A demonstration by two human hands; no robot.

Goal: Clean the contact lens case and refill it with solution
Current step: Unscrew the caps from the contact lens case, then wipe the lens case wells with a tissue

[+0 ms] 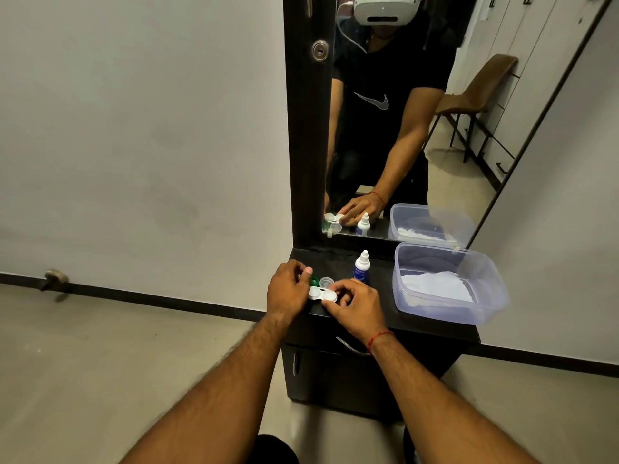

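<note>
A white contact lens case (322, 294) with two round wells lies on the black dresser top (382, 314). My right hand (356, 304) pinches its right end between thumb and fingers. My left hand (290, 289) is curled at the case's left end, fingertips by a green cap (314, 280); whether it grips the cap I cannot tell. A clear cap (326, 281) lies just behind the case. A small white solution bottle (362, 266) with a blue label stands upright behind my right hand.
A clear plastic tub (447, 283) holding white tissue sits at the right of the dresser top, overhanging its edge. A mirror (402, 128) rises behind. Drawer handles show on the dresser front. A floor of beige tiles lies left and below.
</note>
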